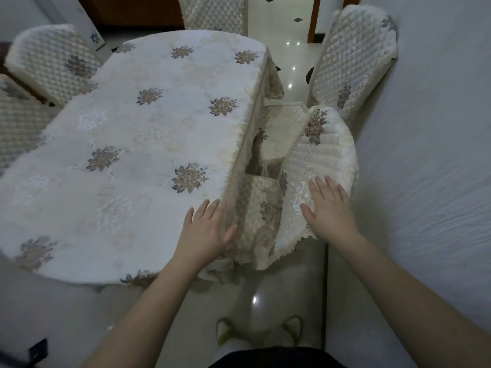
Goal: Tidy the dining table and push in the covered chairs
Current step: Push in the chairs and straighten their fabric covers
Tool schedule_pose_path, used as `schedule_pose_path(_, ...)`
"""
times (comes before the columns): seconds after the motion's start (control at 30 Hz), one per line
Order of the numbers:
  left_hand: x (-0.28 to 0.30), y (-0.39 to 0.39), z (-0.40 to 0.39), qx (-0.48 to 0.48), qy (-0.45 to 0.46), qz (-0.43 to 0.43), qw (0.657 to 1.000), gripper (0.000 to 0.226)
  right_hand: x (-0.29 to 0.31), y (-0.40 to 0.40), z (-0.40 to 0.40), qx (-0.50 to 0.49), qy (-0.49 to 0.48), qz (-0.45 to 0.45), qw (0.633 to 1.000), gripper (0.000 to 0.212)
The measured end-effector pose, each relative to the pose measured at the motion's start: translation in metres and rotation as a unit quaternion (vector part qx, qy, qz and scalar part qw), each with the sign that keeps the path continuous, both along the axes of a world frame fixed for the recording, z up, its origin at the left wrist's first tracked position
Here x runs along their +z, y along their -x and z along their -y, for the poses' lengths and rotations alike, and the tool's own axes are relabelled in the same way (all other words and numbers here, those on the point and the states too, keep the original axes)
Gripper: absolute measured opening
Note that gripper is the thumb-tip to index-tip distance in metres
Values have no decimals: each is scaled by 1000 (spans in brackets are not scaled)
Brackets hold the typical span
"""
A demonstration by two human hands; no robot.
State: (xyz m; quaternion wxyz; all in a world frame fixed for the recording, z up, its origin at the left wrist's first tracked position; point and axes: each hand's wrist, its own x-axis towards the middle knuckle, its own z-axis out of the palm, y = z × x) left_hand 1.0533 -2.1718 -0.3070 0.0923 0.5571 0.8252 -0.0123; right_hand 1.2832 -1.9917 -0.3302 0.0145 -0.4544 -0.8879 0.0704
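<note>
Dining table [138, 144] under a cream embroidered cloth with grey-brown flower sprays, its hem hanging down the right edge. Left hand [206, 232] flat with straight fingers at the table's near right corner, right hand [329, 205] flat with spread fingers on the quilted cream back of the nearest covered chair [318, 168], standing just beside the table edge. Further quilted covered chairs: one at right [353, 59], one at the far end [215, 14], two at left [53, 62]; glossy pale tiled floor [287, 70], white wall [430, 128] at right.

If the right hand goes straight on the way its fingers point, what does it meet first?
The right hand lies flat and open on the near chair's quilted back cover. Straight on, it would probably slide along this cover; past it stands the far chair, though depth is unclear.
</note>
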Motion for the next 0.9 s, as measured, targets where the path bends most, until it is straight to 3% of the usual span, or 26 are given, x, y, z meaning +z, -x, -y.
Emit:
schedule_pose_path(0.3, 3, 36, 131, 138, -51, -16, 989, 67, 8, 32, 96, 145, 6, -52, 988, 63)
schedule_pose_path(0.53, -1, 68, 266, 215, -50, 13, 975, 71, 18, 115, 202, 237, 52, -24, 970, 71)
schedule_pose_path(0.9, 7, 99, 406, 288, -31, -14, 957, 72, 28, 237, 346, 374, -2, -1, 927, 58)
